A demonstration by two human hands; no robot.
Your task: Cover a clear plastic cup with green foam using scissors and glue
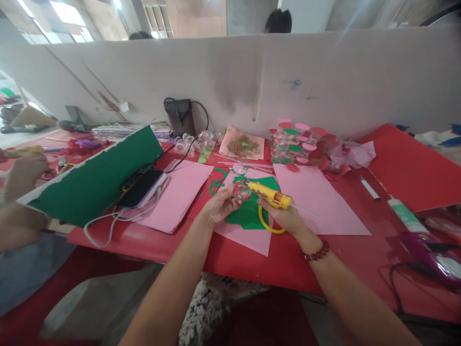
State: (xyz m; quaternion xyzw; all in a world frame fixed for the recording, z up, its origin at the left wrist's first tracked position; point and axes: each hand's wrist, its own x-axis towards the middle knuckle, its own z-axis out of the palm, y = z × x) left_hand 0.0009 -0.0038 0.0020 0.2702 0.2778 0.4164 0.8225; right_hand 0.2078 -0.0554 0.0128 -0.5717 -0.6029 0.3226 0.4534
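Note:
My left hand (222, 205) pinches a small clear plastic cup (243, 191) with a bit of red at its rim. In my right hand (284, 216) is a yellow glue gun (270, 193), its nozzle pointing left and touching or nearly touching the cup's rim. A yellow cord or loop (265, 223) curves below the gun. Beneath both hands lie cut green foam or card (248, 216) and a pink sheet (259, 241) on the red table. Green ring-shaped offcuts (217, 177) lie just beyond my left hand.
Stacked clear cups with coloured discs (297, 144) stand at the back, near more clear cups (194, 144) and a black bag (180, 117). Left are a phone (142, 188) and an upright green board (97, 180); a co-worker's hand (27, 170) is beyond. A purple device (432, 259) sits right.

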